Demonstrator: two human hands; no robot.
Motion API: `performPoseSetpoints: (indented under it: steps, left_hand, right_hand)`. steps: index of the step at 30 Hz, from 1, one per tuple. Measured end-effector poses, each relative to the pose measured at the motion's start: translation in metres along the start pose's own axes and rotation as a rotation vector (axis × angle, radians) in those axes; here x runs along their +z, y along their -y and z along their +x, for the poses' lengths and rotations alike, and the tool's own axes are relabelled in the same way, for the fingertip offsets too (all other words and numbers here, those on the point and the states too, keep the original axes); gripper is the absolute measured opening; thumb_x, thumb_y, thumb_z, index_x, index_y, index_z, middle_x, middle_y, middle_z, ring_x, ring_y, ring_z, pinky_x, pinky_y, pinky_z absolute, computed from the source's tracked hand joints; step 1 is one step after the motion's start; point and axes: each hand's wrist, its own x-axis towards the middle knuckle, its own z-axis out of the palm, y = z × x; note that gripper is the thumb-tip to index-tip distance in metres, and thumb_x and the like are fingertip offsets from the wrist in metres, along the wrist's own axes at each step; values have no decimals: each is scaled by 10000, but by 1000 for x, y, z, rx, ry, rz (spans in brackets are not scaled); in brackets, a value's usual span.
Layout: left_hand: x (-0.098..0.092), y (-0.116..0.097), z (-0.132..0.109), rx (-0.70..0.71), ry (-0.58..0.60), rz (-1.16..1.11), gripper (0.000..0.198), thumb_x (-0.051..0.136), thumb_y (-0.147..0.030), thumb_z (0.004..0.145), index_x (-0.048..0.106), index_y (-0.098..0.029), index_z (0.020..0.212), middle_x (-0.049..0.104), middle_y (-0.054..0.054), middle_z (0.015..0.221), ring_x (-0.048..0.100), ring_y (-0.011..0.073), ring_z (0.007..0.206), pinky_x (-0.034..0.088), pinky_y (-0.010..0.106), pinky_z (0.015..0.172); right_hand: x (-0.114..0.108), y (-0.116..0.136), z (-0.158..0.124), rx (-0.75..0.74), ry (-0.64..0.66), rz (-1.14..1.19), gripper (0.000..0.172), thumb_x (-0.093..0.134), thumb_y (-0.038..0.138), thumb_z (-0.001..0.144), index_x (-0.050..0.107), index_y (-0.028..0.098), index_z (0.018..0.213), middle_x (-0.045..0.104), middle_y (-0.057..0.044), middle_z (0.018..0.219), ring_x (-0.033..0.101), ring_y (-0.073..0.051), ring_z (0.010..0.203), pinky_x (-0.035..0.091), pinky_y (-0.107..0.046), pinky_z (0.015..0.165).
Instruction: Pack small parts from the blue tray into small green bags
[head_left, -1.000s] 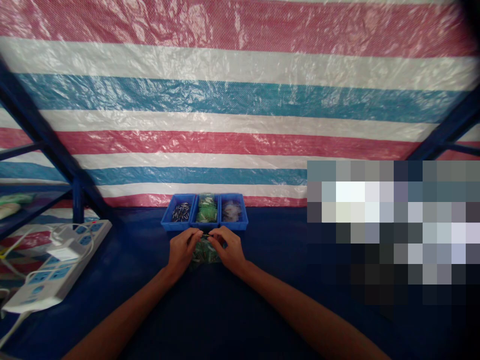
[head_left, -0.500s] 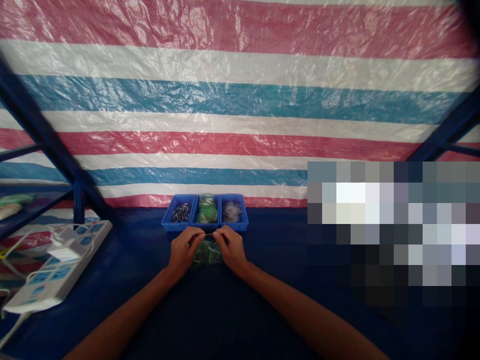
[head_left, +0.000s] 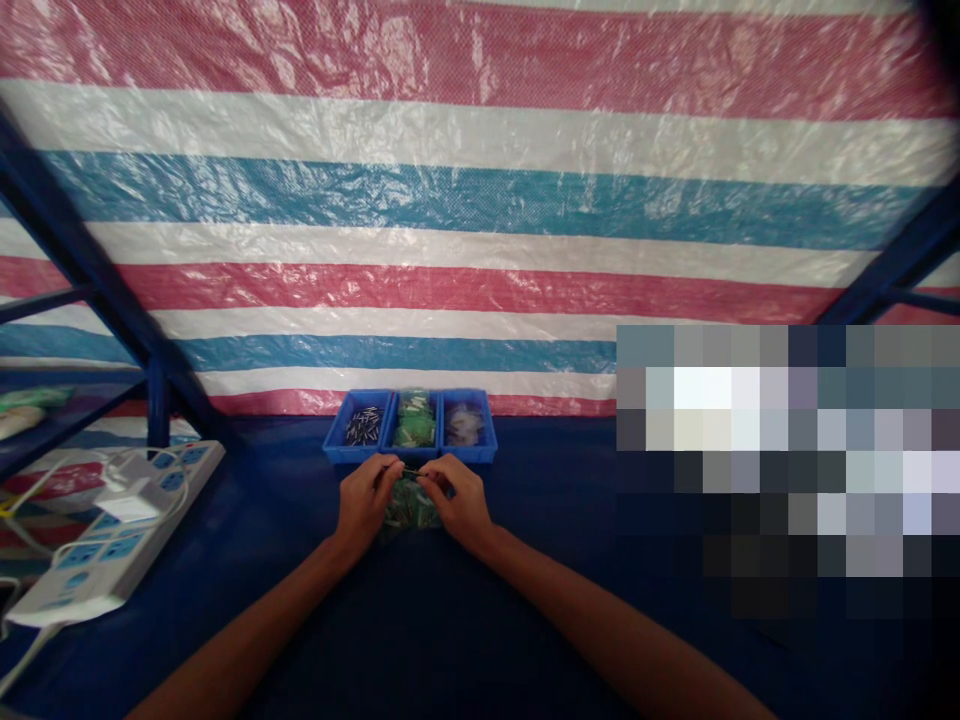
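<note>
Dark thin piece pinched btwn left hand & right hand.

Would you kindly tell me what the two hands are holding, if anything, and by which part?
A small thin dark piece, pinched at its ends: left hand on the left end, right hand on the right. Too small to identify.
</note>
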Motion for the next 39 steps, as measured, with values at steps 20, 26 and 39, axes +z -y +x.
performPoseSetpoints:
  steps: [20, 26, 39]
  left_hand:
    - [-1, -1, -2, 80, 17, -36, 214, 485, -324, 884, 632, -173, 848, 670, 30, 786, 616, 139, 708, 470, 232, 709]
    - [-4, -4, -2, 93, 9, -18, 237, 477, -315, 887, 632, -168, 784, 652, 18, 722, 594, 127, 660, 451, 224, 674]
    - [-6, -6, -4, 194, -24, -86, 153, 562, -267, 847, 674, -165, 824, 702, 38, 823, 646, 154, 789, 489, 248, 779]
  right_hand:
    - [-3, 1, 1, 70, -34, 5, 164, 523, 310, 878, 630, 189, 903, 580, -18, 726, 539, -136, 632, 436, -244, 605]
    - [-2, -1, 1, 38, -25, 7, 163, 507, 280, 886, 632, 188, 935, 586, -30, 756, 547, -144, 668, 441, -260, 646]
    - [-3, 2, 3, -8, 22, -13, 207, 463, 256, 912, 636, 182, 824, 611, -39, 764, 559, -157, 734, 431, -269, 696]
